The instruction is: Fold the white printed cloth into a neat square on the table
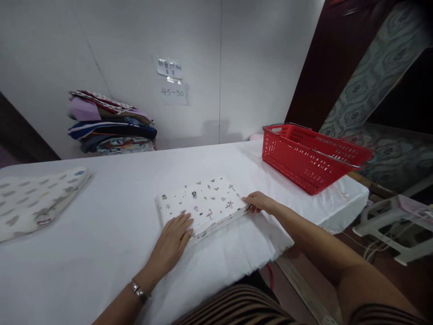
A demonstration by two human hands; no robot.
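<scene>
A folded white cloth [203, 203] printed with small figures lies on the white table [111, 234] in front of me. My left hand [172, 241] rests flat on its near left corner, fingers stretched out. My right hand [259, 201] pinches the cloth's right edge with curled fingers. A metal bracelet sits on my left wrist.
A red plastic basket [311, 155] stands at the table's right end. A stack of folded fabrics [111, 124] leans against the wall at the back left. Another folded patterned cloth [34, 198] lies at the left edge. A white stool [395, 216] stands on the floor to the right.
</scene>
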